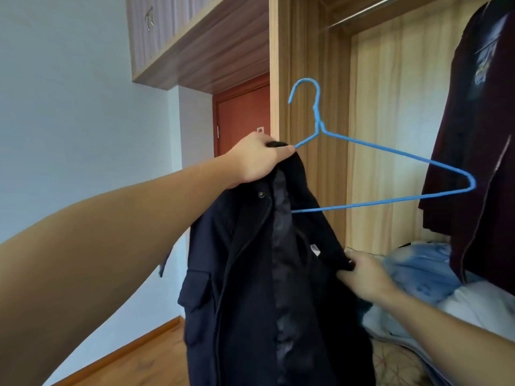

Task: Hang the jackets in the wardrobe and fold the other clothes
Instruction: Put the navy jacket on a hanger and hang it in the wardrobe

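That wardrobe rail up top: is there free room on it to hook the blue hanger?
Yes. The rail is bare from the wardrobe's left wall to the dark red garment hanging at right. That right end is crowded. Below, folded clothes fill the wardrobe floor. Both hands hold the dark jacket, half on the hanger.

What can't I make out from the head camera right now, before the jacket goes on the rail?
- Blue wire hanger: its left end is hidden inside the navy jacket, under the left hand.
- Right hand: its fingers are buried in the jacket's fabric.
- Wardrobe rail: cut off by the top edge.
- Dark maroon garment: its hanger is out of frame.
- Jacket hem: below the bottom edge.
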`<state>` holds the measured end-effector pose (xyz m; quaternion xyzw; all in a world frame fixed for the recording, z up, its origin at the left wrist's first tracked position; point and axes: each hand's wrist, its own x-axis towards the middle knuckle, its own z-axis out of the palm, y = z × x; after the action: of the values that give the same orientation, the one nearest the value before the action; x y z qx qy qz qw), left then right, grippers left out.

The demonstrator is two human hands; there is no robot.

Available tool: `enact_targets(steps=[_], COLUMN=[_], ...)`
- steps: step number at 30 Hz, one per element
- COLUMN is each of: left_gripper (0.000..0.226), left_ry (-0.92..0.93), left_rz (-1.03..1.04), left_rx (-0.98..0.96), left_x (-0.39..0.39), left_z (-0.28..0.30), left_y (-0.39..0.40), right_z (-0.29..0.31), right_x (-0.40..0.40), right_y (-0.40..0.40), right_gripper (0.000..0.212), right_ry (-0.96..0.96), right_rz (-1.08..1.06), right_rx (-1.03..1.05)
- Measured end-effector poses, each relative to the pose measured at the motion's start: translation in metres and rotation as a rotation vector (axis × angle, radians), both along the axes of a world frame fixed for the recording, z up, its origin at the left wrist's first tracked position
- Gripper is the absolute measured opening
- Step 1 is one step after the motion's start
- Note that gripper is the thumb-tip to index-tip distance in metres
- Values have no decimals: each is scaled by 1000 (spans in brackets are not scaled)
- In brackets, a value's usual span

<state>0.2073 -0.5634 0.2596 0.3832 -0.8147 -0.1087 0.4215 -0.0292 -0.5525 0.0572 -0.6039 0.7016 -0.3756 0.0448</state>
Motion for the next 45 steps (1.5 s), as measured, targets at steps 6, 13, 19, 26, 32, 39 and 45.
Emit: enact_targets(steps=[6,13,19,26,32,39,45], left_gripper=[35,20,25,28,20,24,23], left_ry=[-32,-248,-386,-305,-180,-7,25], left_rz=[4,40,232,332,163,51,39], left_rx=[-6,-121,-366,-429,-339,-312,-347], left_x=[66,102,102,66,43,50,57], left_z=[-34,-56,-73,-62,-69,-70,-57], left_y=[-19,-35,-51,-38,-32,-34,-33], right_z=[35,90,128,147,162,192,202], right_x=[-40,-43,-21,20,38,33,41], right_y=[12,5,10,16,7,11,18], right_gripper=[23,18,16,10,12,20,25], right_ry=[144,-190,297,580,478,167,330], right_rz=[-144,-95,-198,-279,-226,-123,-100], right_rx=[25,-86,-139,-21,-85,-372,-139])
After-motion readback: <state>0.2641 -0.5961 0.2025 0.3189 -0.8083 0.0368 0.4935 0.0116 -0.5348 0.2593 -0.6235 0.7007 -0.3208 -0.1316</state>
